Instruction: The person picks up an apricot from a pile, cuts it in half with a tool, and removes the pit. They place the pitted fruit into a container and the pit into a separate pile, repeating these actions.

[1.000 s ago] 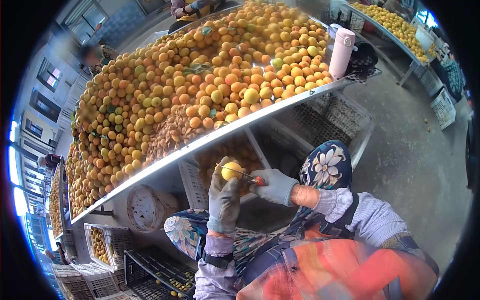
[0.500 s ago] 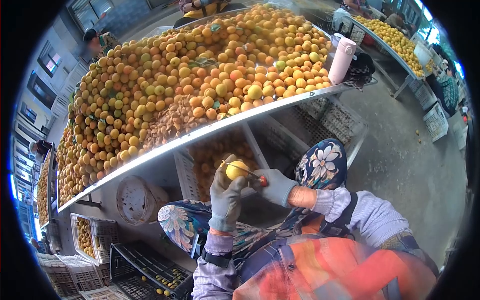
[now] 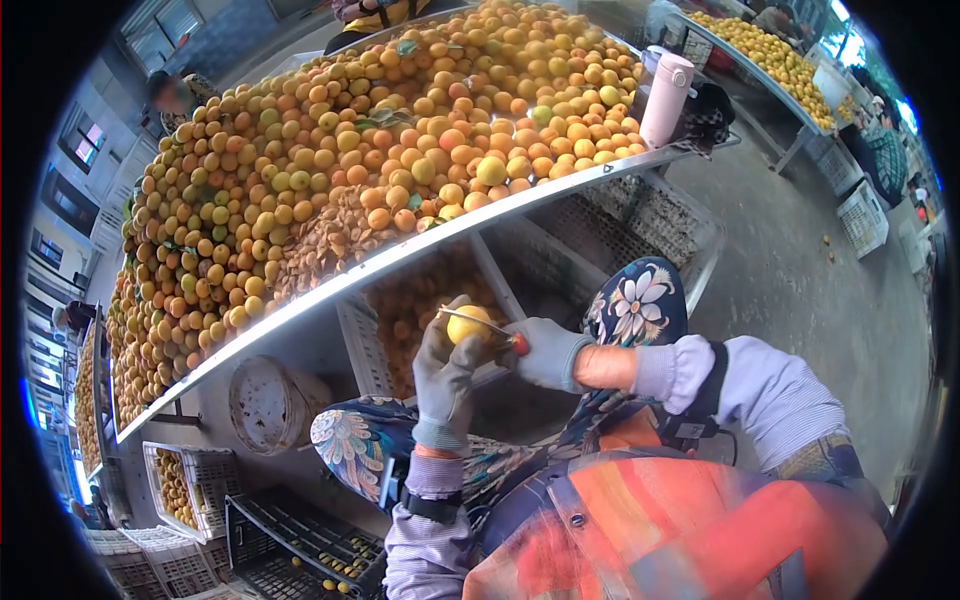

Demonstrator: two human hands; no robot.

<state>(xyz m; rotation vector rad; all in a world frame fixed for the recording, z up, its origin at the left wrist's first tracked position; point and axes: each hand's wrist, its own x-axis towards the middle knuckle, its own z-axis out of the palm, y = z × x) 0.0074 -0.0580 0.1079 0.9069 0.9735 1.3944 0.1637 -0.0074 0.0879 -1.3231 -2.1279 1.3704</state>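
Note:
A yellow apricot [image 3: 466, 326] sits between the thumb and fingers of my gloved left hand [image 3: 443, 385], above my lap. My right hand [image 3: 553, 356], gloved in grey as well, is closed round the red handle of a small knife [image 3: 519, 344]. Its thin blade lies across the apricot, reaching to the left fingertips. Below and beyond both hands stands a crate [image 3: 361, 340] with pitted or halved fruit inside. A heap of apricots [image 3: 330, 160] covers the sloping table ahead, with a pile of brown stones [image 3: 335, 232] near its front edge.
The table's white metal edge [image 3: 400, 253] runs just beyond my hands. A pink flask [image 3: 667, 100] stands at its right end. To the left are a stained bucket [image 3: 265, 405], a white crate of fruit [image 3: 205, 480] and a black crate [image 3: 290, 540]. Other people work nearby.
The view has shifted slightly, so the table sits a little higher and further left. Both hands keep hold of the apricot and the knife, with the blade still across the fruit.

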